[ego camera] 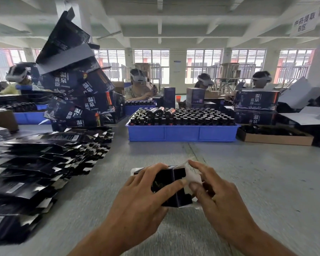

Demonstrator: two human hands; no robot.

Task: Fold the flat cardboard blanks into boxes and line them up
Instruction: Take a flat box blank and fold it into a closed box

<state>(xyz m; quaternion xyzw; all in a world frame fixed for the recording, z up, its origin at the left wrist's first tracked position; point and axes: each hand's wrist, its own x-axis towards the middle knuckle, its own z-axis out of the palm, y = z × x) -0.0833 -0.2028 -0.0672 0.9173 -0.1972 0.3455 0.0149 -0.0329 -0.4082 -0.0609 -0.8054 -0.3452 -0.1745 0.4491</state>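
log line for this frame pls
step: folding | left hand: grips blank | right hand: at white flap | flat blanks stack: left | folded boxes pile: behind stack

Single head-worn wide-angle view, looking forward and down across a grey table (248, 172), with straight lines bowed toward the frame edges. Closest to the lens: left hand (142, 196) and right hand (216, 193), low and centred, meeting on a dark cardboard blank (174, 189). Left of that grip, at mid range, a spread stack of flat blanks (35, 172). Straight beyond the grip, farther off, a blue tray of bottles (181, 133). Well past it, seated workers and windows; ceiling beams along the top. No second view to compare
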